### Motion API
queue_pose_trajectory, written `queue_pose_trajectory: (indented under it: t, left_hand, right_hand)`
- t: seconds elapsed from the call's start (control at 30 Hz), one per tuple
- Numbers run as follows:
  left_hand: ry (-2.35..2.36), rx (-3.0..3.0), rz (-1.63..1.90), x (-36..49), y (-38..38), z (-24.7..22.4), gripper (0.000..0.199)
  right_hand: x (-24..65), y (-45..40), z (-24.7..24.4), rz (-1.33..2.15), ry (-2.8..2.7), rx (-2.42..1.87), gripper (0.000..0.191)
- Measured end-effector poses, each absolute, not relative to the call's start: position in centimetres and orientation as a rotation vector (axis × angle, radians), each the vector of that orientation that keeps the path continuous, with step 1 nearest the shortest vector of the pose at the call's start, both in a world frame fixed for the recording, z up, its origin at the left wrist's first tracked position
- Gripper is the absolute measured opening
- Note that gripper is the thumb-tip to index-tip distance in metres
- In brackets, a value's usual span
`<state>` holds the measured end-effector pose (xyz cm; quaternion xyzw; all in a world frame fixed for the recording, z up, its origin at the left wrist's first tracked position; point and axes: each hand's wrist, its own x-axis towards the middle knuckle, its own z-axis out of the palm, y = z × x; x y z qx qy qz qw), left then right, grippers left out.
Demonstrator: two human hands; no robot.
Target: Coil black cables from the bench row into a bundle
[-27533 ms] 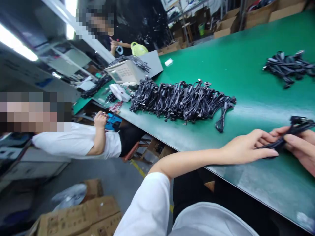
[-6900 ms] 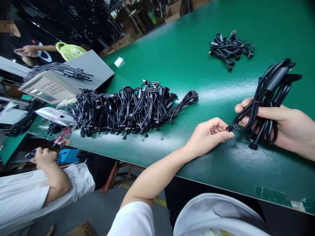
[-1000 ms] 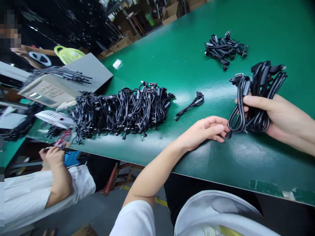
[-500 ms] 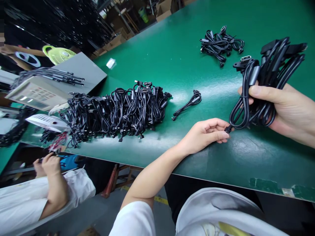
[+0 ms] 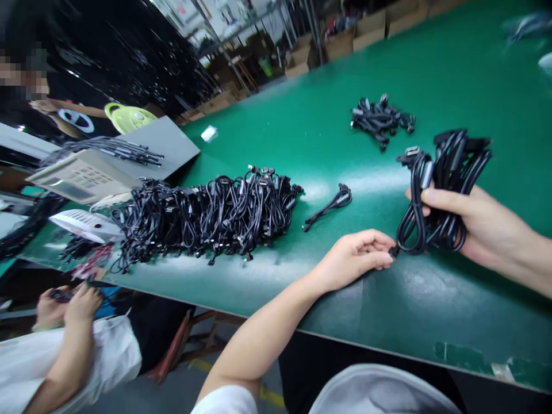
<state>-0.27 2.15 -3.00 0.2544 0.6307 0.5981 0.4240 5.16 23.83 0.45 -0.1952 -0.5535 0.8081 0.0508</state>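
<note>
Several coiled black cables (image 5: pixel 448 190) are bunched in my right hand (image 5: pixel 478 221), held above the table's right side. My thumb presses the nearest cable, which has a flanged socket at its top end. My left hand (image 5: pixel 360 257) pinches the small black plug (image 5: pixel 393 251) at that cable's lower end. Left of the hands, a single tied cable (image 5: pixel 330 206) lies on the green table (image 5: pixel 302 144). A long heap of tied black cables (image 5: pixel 207 215) spreads further left, and a smaller pile (image 5: pixel 382 119) lies beyond my right hand.
At the left stand a grey box-shaped machine (image 5: pixel 172 146) with cables on top, a white fan-like object (image 5: pixel 84 224) and a green fan (image 5: pixel 131 118). A co-worker in a white sleeve (image 5: pixel 64 356) handles something dark. Another person stands far left. Cardboard boxes (image 5: pixel 371 31) line the back.
The camera view has shifted, so the table and both hands sit lower in the picture. My hands keep the same grip on the cables and plug. The co-worker's hands have moved slightly.
</note>
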Motion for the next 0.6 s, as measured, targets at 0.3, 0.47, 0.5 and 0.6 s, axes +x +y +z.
queue_pose_trajectory:
  t: [0.3,0.47,0.5,0.6]
  left_hand:
    - [3.010,0.977,0.619,-4.3,-0.4,-1.7,0.055]
    - [2.958,1.013,0.225,-5.4,-0.5,-2.6,0.047]
    - [2.954,1.019,0.224,-5.4,-0.5,-2.6,0.045]
    - [2.913,0.975,0.393,-5.3,-0.8,-2.4,0.043]
  right_hand:
    - [2.4,30.3,1.6,1.934,-2.145,-0.650,0.045]
    - [-7.5,31.8,4.1,0.662,-2.759,-0.510,0.042]
    - [-10.1,31.5,4.4,0.609,-2.763,-0.486,0.045]
    - [-16.6,29.5,3.6,0.385,-2.778,-0.547,0.057]
